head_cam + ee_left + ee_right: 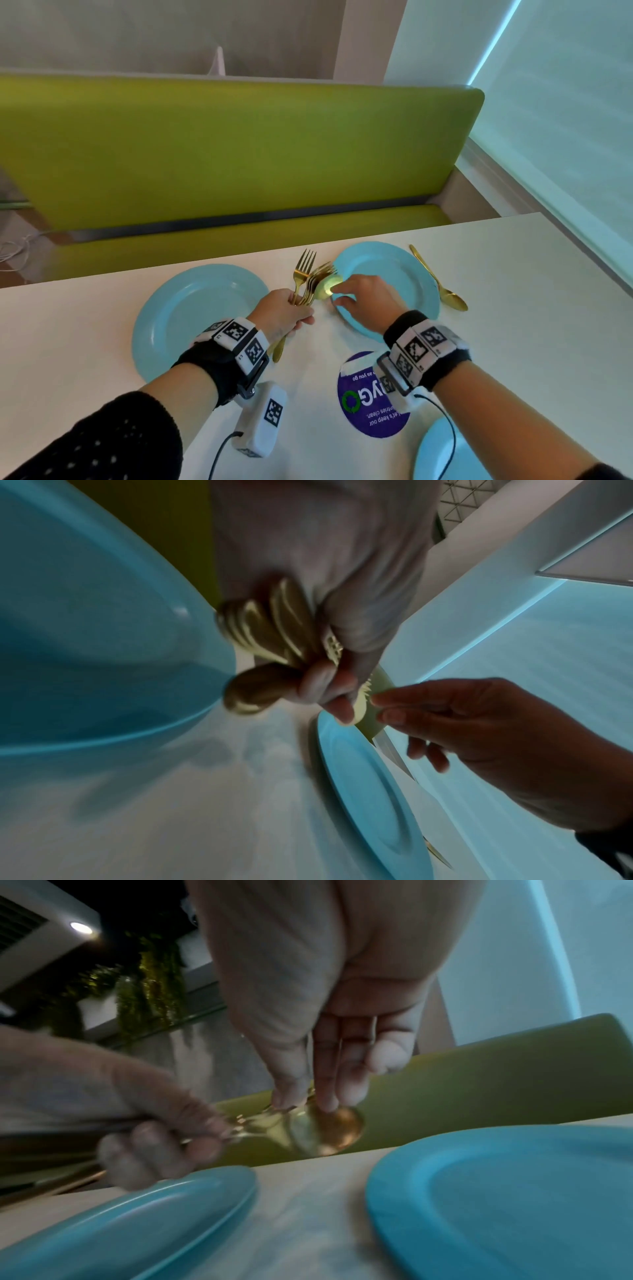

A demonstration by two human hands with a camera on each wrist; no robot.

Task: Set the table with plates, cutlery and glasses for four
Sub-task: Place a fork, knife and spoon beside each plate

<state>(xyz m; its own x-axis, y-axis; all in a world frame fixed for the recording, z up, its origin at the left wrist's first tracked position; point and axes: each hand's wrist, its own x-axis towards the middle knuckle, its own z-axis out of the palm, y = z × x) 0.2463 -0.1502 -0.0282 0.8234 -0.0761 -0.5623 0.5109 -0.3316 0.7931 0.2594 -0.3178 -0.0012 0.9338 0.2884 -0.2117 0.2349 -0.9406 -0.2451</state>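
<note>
My left hand (286, 313) grips a bunch of gold cutlery (306, 279), forks and spoons, by the handles between two blue plates; the handle ends (260, 631) fan out in the left wrist view. My right hand (364, 301) pinches the bowl of a gold spoon (327, 287) in that bunch with thumb and fingertips (325, 1102). The left plate (178, 315) and the right plate (407, 274) lie on the white table (531, 308). A single gold spoon (442, 284) lies right of the right plate. No glasses are in view.
A third blue plate (435, 455) shows at the near right table edge. A purple round sticker (363, 414) is on the table between my arms. A green bench seat (239, 150) runs behind the table. A window wall (565, 102) stands at right.
</note>
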